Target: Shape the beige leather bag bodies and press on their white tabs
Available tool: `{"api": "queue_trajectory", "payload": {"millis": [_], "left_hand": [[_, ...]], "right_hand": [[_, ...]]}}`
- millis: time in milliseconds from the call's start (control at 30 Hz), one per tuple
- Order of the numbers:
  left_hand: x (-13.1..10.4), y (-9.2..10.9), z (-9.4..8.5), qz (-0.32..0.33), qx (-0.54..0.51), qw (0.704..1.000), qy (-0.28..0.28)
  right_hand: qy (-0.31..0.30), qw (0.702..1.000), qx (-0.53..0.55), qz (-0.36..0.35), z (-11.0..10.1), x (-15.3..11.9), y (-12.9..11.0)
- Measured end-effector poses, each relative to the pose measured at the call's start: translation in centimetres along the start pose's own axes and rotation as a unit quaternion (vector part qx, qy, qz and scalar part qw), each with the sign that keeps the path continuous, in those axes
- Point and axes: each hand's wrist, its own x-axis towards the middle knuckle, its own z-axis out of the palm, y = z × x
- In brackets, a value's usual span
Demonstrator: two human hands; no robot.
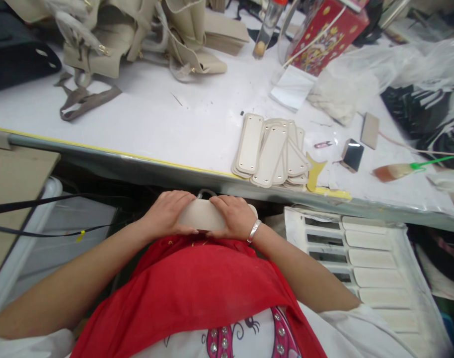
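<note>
Centre frame, below table edge: left hand [167, 215] and right hand [232, 217] both closed around cream leather strip [202, 217], held against red cloth [197, 288] at lap. Silver bracelet [254, 231] on right wrist. Lower right: rack of cream pieces [368, 263]. Farther, on white table [156, 119]: fanned stack of cream tabs [271, 151]. Upper left: beige bags [137, 35]. Top right: red box [326, 35].

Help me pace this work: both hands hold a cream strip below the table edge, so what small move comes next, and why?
Probably lift the strip onto the table beside the pile. Left hand and right hand grip its ends over the lap, and like pieces lie stacked just above.
</note>
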Motion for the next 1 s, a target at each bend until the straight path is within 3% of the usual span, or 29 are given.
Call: {"api": "queue_trajectory", "payload": {"millis": [267,433,500,567,633,700,867,1000], "left_hand": [[-0.1,-0.2,0.4,0.004,0.005,1.000,-0.007],[-0.7,-0.5,-0.3,0.004,-0.023,1.000,0.015],[-1.6,-0.7,-0.6,-0.061,-0.041,0.995,0.069],[-2.8,-0.8,-0.6,-0.170,-0.058,0.976,0.121],[-3.9,-0.7,-0.5,-0.257,-0.083,0.953,0.138],[-4.6,-0.4,-0.4,-0.293,-0.109,0.940,0.135],[-4.9,0.3,-0.5,-0.314,-0.142,0.927,0.147],[-5.0,0.1,0.7,-0.233,-0.156,0.949,0.143]], "right_hand": [[-0.010,1.000,0.004,-0.011,0.1,-0.3,0.0],[-0.005,1.000,-0.002,-0.012,0.1,-0.5,0.2],[-0.007,1.000,-0.004,-0.007,0.1,-0.5,0.2],[-0.009,1.000,-0.007,0.001,0.3,-0.5,0.0],[-0.005,1.000,-0.011,0.010,0.5,-0.4,-0.4],[0.011,1.000,-0.016,0.010,0.7,0.0,-1.0],[0.018,1.000,-0.021,-0.004,0.9,1.1,-2.4],[-0.008,1.000,-0.014,-0.009,0.4,1.7,-2.3]]}}
